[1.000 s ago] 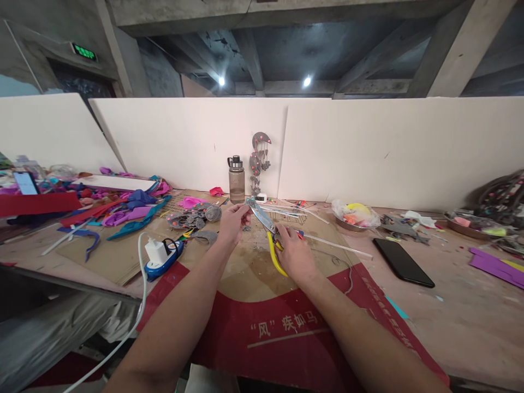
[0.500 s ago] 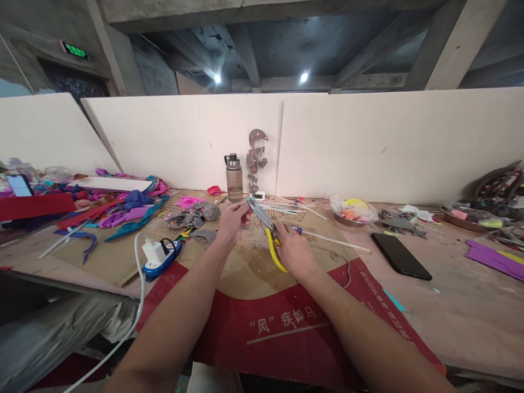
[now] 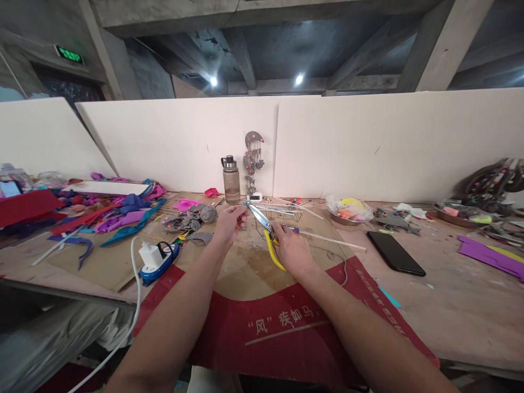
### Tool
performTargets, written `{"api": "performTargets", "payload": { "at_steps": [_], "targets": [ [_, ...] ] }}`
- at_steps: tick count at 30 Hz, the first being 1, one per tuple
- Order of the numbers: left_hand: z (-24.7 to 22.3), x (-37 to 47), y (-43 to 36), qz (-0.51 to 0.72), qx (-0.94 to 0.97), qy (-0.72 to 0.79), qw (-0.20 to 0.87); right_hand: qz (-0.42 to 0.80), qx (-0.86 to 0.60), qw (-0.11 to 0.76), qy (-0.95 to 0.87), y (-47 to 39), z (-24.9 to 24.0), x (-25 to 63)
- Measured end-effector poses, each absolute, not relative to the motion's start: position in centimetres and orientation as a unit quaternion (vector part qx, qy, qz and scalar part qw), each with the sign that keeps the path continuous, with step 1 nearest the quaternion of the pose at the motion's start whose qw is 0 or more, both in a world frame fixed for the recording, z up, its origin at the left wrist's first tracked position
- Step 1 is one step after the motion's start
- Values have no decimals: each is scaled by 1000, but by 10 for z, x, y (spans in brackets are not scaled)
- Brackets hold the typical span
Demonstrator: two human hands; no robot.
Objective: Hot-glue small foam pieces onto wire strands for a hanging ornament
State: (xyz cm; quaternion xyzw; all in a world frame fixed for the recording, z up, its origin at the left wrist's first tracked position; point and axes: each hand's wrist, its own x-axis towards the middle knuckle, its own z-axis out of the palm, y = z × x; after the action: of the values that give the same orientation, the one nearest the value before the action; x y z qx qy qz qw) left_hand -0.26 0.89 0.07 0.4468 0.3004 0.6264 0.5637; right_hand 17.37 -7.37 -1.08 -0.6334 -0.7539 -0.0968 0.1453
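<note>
My right hand (image 3: 293, 252) is wrapped round a pair of scissors (image 3: 259, 217) with yellow handles. Their silver blades point up and to the left, with the tips close to the fingertips of my left hand (image 3: 230, 225). That hand is closed in a pinch on something small; a speck of teal shows by the blade tips, but I cannot make out its kind. Both hands are above a brown and red cardboard sheet (image 3: 282, 338). Behind them are thin clear sticks (image 3: 331, 238) and a small white device with a display (image 3: 254, 197).
A water bottle (image 3: 231, 181) stands by a grey hanging ornament (image 3: 254, 139) at the white partition (image 3: 347, 142). Grey felt pieces (image 3: 186, 219), a blue power strip (image 3: 159, 266) and coloured cloth scraps (image 3: 126, 210) lie left. A phone (image 3: 395, 252) and bowl (image 3: 347, 218) are right.
The view has shifted slightly, so the scene sits a little further left. The scissor blades catch more light. Both hands keep nearly the same position and hold.
</note>
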Motion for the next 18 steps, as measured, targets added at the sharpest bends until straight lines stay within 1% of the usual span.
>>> {"api": "performTargets", "payload": {
  "at_steps": [3,6,8,10,13,18],
  "targets": [
    [-3,-4,13,625,442,332,552,-52,-632,166,-755,-74,-11,174],
    [-5,-11,19,654,417,372,510,27,-618,217,-755,-73,-14,174],
    [-5,-18,25,681,397,387,478,81,-591,250,-763,-72,-16,175],
    [-3,-26,29,698,385,387,462,121,-552,262,-782,-72,-19,176],
    [2,-34,30,714,375,366,463,131,-504,241,-819,-74,-23,176],
    [9,-37,25,721,391,322,474,89,-508,154,-843,-83,-21,176]
  ]
}}
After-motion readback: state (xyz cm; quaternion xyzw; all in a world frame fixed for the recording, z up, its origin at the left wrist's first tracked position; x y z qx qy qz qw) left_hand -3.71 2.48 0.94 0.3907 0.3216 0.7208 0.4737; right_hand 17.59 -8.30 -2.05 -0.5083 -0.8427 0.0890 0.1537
